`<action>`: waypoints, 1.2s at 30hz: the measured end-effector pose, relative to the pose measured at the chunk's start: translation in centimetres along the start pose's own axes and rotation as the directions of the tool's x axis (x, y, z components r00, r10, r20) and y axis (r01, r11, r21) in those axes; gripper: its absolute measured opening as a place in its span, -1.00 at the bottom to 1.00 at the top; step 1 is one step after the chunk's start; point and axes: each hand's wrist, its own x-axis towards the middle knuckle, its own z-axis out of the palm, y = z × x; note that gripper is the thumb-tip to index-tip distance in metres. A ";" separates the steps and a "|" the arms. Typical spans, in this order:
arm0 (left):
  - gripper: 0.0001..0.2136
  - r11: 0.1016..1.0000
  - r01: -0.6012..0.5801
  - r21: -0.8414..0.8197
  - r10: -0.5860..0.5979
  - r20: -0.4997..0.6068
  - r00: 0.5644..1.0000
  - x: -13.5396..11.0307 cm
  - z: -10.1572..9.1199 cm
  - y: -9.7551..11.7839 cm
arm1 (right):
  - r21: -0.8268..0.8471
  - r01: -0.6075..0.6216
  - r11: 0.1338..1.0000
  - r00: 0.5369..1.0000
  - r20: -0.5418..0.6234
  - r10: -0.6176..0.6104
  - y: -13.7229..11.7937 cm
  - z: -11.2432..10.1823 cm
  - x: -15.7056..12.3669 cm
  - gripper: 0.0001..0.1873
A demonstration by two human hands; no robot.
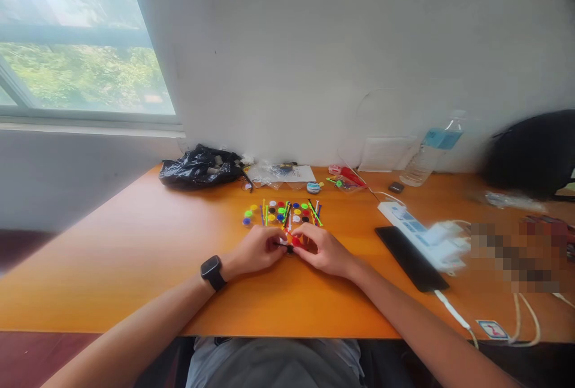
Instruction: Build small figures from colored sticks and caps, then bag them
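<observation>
My left hand (257,250), with a black watch on its wrist, is closed in a pinch at small plastic parts just in front of me. A thin black plastic piece (280,244) shows at its fingertips. Opposite it, my right hand (327,250) pinches a small red plastic piece (296,241). Low between both hands sits a black round part (290,249); how these parts join is too small to tell. Right beyond the fingers lie several coloured discs (272,203) and thin plastic sticks (317,214) in rows, with a blue disc (247,221) at their left edge.
A black plastic bag (197,166) and clear wrapping (274,175) lie along the wall. To the right are a phone (411,259) on a cable, a white power strip (415,229), a water bottle (426,154) and a dark bag (530,151). The wooden table (135,256) ends near my lap.
</observation>
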 end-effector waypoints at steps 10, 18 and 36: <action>-0.91 1.000 0.004 -0.025 -0.004 -0.007 1.000 0.0 -0.2 0.0 | -0.016 0.030 0.999 0.999 0.033 -0.030 -0.4 -0.6 -0.1 -0.71; -0.88 0.997 0.071 0.001 -0.071 -0.049 0.996 0.0 0.0 -0.2 | -0.035 0.042 0.998 0.996 0.078 -0.040 -1.1 -1.3 0.0 -0.68; -0.70 0.999 -0.042 0.027 0.046 -0.149 0.988 0.1 0.1 -0.4 | -0.071 0.029 0.997 0.998 0.059 -0.025 -0.9 -1.3 0.0 -0.71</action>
